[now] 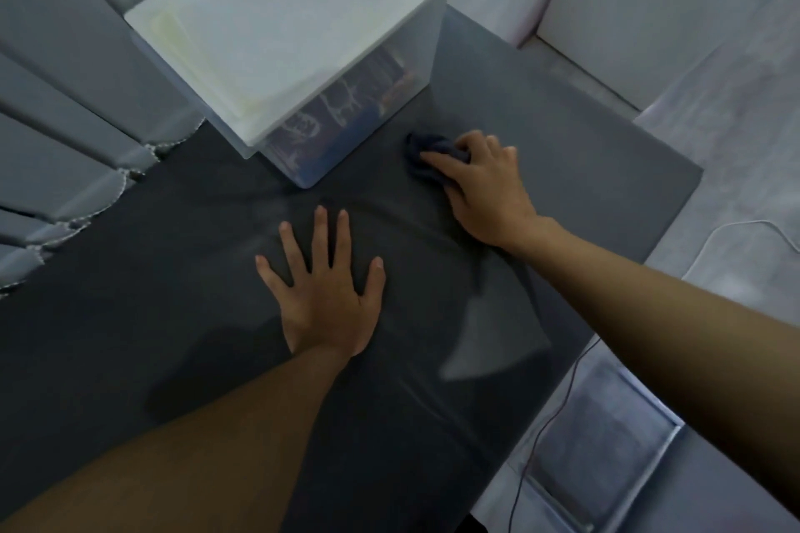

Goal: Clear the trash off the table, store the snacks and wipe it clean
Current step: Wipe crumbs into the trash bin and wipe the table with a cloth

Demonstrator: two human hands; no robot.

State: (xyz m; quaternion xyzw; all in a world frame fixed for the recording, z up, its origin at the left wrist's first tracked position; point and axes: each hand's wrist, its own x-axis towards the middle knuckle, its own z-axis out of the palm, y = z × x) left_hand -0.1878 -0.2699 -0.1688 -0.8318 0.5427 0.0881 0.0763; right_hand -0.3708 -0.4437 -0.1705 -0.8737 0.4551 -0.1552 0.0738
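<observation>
On the far half of the table (173, 273), just off the near corner of the storage box (294, 35), there's a small dark blue rag (416, 149). It's bunched up and sits right on the grey top, near the box but not touching it as far as can be seen. The right hand (485, 190) is on top of it, with the fingers curled round the bundle and pressing it down. One finger lies a bit straighter across the front. Most of the rag is hidden under the palm, so only the end nearest the box pokes out.

The left hand (324, 290) is closer to the person, roughly mid-table. It lies flat on the top, palm down, with the fingers spread wide and straight and nothing in it. The two hands are apart, the left one nearer the front edge. Both forearms are bare.

The table top is dark grey and looks like a cover, with a few long creases running between the hands.

The box is white and see-through at the sides, with a white lid (277, 0) closed on it. It stands at the far left end of the table. Some snack packets (342, 113) show through its front wall, blue-ish with print that's too blurry to read.

Past the left edge hang pale blinds (65, 134) with beaded bottoms. Past the right edge a clear bin (606, 446) stands on the floor, with a thin dark cable (558, 402) running by it.
</observation>
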